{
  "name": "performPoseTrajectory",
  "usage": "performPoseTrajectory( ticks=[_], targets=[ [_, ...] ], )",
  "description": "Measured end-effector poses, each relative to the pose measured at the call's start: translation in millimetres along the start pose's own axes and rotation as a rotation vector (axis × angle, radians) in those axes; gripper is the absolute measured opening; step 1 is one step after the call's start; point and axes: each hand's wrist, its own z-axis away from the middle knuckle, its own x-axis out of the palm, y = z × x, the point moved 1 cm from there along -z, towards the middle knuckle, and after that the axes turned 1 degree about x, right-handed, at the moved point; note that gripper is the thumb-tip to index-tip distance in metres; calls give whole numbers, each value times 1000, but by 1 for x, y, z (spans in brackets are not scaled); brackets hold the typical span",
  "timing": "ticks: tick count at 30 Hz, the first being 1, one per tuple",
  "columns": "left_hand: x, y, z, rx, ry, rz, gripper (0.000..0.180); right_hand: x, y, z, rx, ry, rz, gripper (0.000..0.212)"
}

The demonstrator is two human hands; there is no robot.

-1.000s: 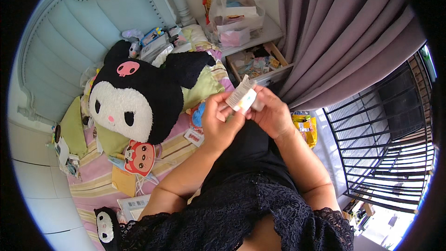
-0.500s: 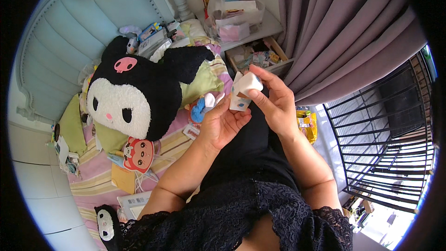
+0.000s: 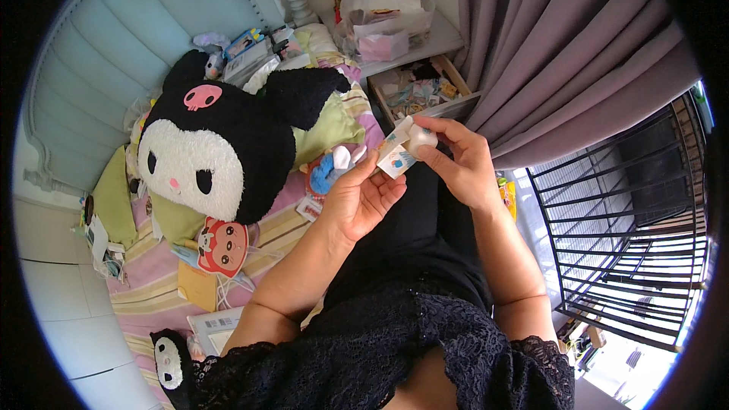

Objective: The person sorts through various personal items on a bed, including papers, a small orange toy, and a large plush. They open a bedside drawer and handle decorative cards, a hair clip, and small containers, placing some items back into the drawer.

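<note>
Between the thumb and fingers of my left hand (image 3: 355, 203) is a small white carton (image 3: 394, 159) with coloured prints, tilted, its flap raised. My right hand (image 3: 465, 167) pinches a small white rounded piece (image 3: 423, 137) at the carton's upper right side. Whether this piece is fully out of the carton, and its exact kind, I cannot tell. Both hands are above my lap, in front of an open drawer (image 3: 453, 109) with small packets and loose bits in it. Left of the carton, a blue plush item with white ears (image 3: 324, 175) lies on the bed.
A large black and white plush head (image 3: 269, 167) takes up much of the striped bed (image 3: 277, 247). A bag of items (image 3: 395, 19) stands on the nightstand (image 3: 437, 42). Grey curtains (image 3: 562, 53) hang at the right, above a black metal cage (image 3: 630, 235).
The carton has tilted in my left hand and shows more of its printed side. The white piece in my right hand now appears turned and further to the right of the carton.
</note>
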Motion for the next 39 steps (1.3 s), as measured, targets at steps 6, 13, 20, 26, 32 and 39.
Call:
performPoseTrajectory(
  ticks=[6, 13, 20, 26, 32, 39],
  targets=[
    [4, -4, 3, -9, 27, -11, 32, 11, -6, -2, 158, 47, -252, 36],
    [3, -4, 1, 10, -46, 37, 30, 15, 6, 1, -157, 75, 225, 21],
    [14, 0, 4, 6, -84, 111, 32, 19, 5, 6, 7, 188, -195, 25],
    [13, 5, 1, 97, -206, -54, 39, 28, 4, 13, 79, 80, -430, 26],
    [10, 3, 4, 344, -134, -320, 36, 29, 19, 15, -24, 146, -147, 25],
    [4, -2, 4, 523, -108, -538, 30, 29, 7, 19, -211, 282, 311, 15]
  ],
)
